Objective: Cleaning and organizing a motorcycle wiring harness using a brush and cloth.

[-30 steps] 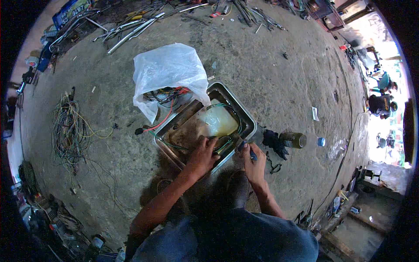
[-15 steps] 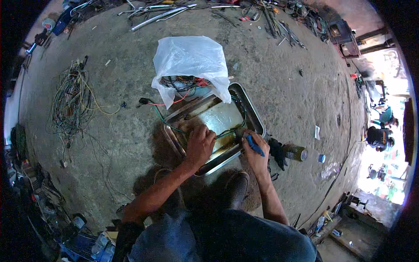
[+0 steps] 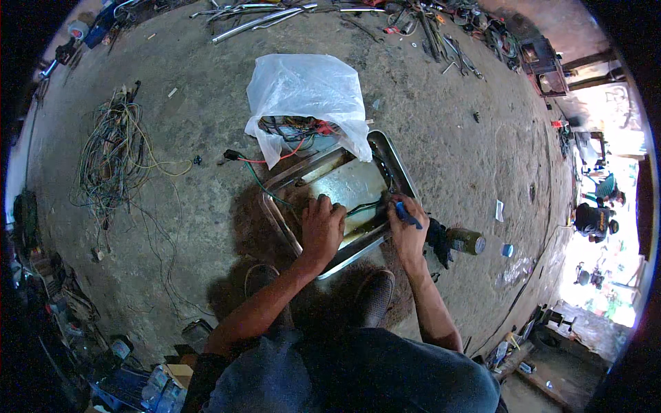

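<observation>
My left hand rests closed over a green wire inside the steel tray. My right hand grips a blue-handled tool at the tray's right side, where the wire runs across between both hands. The tool's tip is too small to make out clearly. A white translucent plastic bag overlaps the back of the tray, with tangled wires in its mouth. A red wire and a green wire run out of the left side to a black connector.
A wire bundle lies left on the concrete floor. A dark cloth, a bottle and a blue cap lie right. Metal tools line the back edge. Several people are in the bright doorway at right.
My right hand has moved up and right along the tray with the blue tool. The green wire has shifted across the tray. The whole view has also shifted.
</observation>
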